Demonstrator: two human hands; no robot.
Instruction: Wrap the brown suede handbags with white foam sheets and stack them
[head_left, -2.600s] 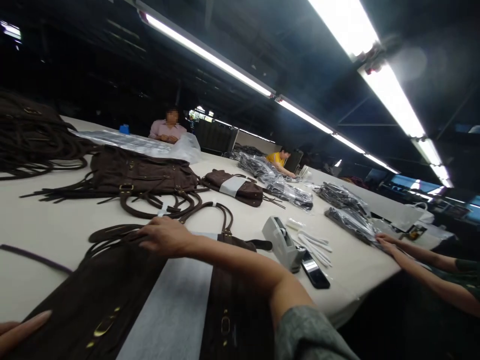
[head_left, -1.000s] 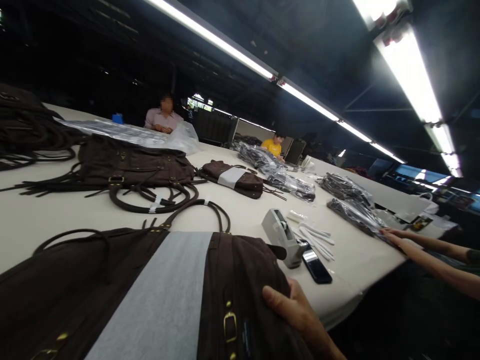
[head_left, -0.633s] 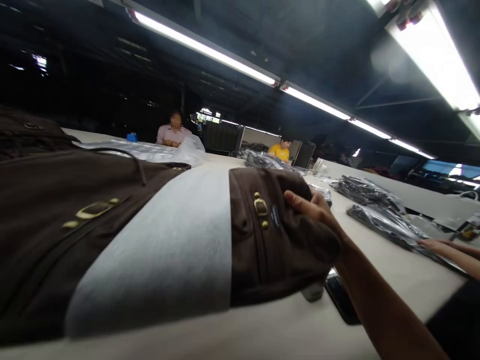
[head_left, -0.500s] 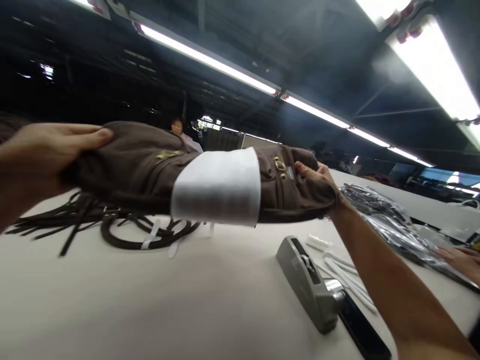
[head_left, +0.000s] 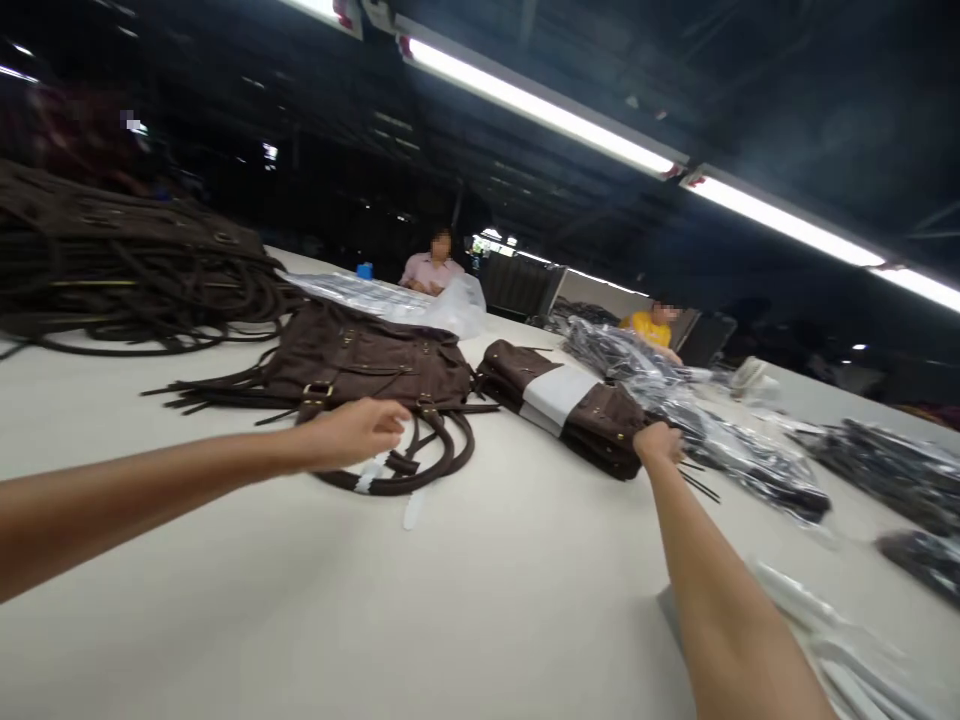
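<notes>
A folded dark brown handbag [head_left: 604,412] with a white paper band [head_left: 561,392] round its middle lies on the white table. My right hand [head_left: 658,443] is closed on its near right end. To the left, a second brown handbag [head_left: 367,358] lies flat, with brass buckles and dark straps fanning out at its left. Its rounded handles [head_left: 450,455] reach toward me, with a white tag [head_left: 412,508] beside them. In front of this bag hovers my left hand [head_left: 360,435], fingers loosely curled and holding nothing.
A pile of brown bags [head_left: 135,260] stands at the far left. Bags in clear plastic [head_left: 742,450] lie on the right, with white strips [head_left: 862,670] nearer me. Two people sit across the table, one in a pink shirt [head_left: 433,272], one in yellow [head_left: 649,328].
The banded handbag, held up between both hands before, now rests on the table at the right. My left hand has let go of it. The view has turned.
</notes>
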